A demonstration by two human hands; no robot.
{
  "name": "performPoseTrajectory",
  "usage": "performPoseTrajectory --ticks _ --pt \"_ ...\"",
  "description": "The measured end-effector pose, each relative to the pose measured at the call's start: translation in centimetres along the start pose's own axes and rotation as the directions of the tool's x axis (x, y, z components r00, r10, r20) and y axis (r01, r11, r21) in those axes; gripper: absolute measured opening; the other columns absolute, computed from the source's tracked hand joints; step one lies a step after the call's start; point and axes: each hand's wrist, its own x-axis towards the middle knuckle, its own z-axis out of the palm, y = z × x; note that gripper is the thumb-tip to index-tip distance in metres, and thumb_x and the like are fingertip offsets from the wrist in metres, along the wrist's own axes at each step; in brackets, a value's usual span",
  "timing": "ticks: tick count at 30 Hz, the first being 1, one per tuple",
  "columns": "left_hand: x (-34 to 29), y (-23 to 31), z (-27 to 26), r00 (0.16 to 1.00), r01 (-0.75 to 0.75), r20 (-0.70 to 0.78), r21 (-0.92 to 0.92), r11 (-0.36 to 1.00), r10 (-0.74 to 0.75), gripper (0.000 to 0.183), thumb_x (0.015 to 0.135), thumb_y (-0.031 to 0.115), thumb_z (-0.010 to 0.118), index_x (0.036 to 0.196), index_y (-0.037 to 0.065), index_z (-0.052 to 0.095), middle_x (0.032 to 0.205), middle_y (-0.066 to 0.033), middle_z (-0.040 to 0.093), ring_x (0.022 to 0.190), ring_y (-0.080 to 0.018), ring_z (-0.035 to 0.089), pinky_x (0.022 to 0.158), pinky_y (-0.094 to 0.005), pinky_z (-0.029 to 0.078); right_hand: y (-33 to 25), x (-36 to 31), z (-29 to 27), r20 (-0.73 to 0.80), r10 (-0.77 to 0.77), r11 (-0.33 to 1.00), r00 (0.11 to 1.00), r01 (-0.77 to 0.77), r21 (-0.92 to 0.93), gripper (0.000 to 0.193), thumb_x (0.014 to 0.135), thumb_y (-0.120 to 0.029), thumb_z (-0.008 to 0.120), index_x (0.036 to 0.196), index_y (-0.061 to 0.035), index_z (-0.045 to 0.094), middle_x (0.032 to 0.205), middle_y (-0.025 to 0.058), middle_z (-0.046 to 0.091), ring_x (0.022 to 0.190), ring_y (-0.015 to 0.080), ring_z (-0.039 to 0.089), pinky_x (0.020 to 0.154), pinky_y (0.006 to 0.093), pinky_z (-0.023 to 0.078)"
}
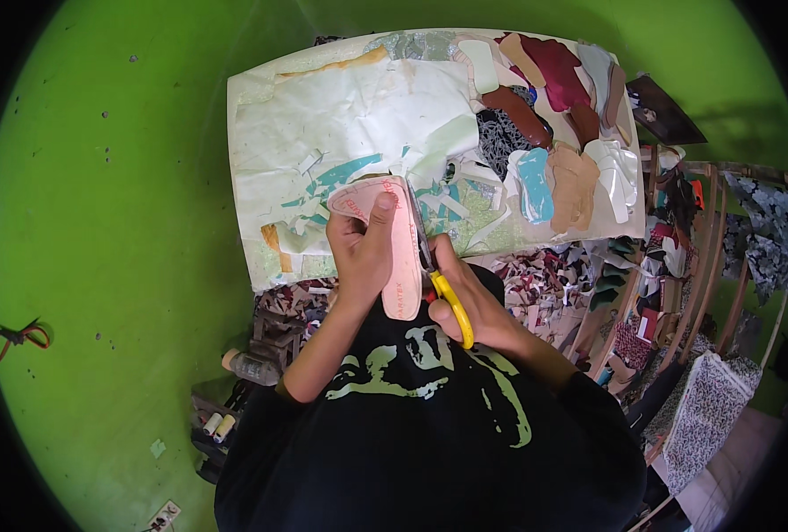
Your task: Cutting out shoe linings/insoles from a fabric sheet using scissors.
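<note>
A pale pink insole [403, 266] with red printing and an outline drawn near its edge is held upright in front of my chest. My left hand [362, 262] grips it from the left side, thumb lying across its face and the other fingers mostly behind. My right hand [482, 306] is closed around the yellow handles of a pair of scissors [452, 309]. The blades point away from me and run along the insole's right edge; whether they touch it I cannot tell. White and teal offcuts [349, 170] lie on the table just beyond my hands.
A large white sheet [323, 115] covers much of the table's left part. Cut sole shapes in teal [536, 186], tan [573, 186] and brown [518, 115] lie at its right. Scraps [544, 284] heap below the near edge. A wooden rack [691, 257] with fabric stands at right.
</note>
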Motion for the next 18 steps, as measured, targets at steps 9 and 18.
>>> performPoseTrajectory --ticks 9,18 --pt "-0.3 -2.2 0.3 0.966 -0.144 -0.211 0.05 0.988 0.152 0.018 0.098 0.017 0.063 0.106 0.0 0.061 0.096 -0.0026 0.065 0.084 -0.0072 0.058 0.073 -0.0229 0.047 0.9 0.6 0.3 -0.027 0.081 0.997 0.996 -0.08 0.011 0.061 0.096 -0.054 0.053 0.109 0.0039 0.037 0.077 0.0237 0.049 0.072 0.041 0.053 0.068 0.0472 0.043" --pt "3.6 -6.1 -7.3 0.929 0.248 -0.186 -0.33 0.911 -0.32 0.029 0.105 0.023 0.049 0.128 0.005 0.049 0.113 -0.0066 0.061 0.101 -0.015 0.059 0.087 -0.0309 0.049 12.6 8.8 1.3 -0.333 0.189 0.91 0.924 -0.293 -0.294 0.047 0.095 -0.031 0.059 0.121 0.0015 0.038 0.082 0.0212 0.065 0.073 0.037 0.068 0.066 0.0409 0.052"
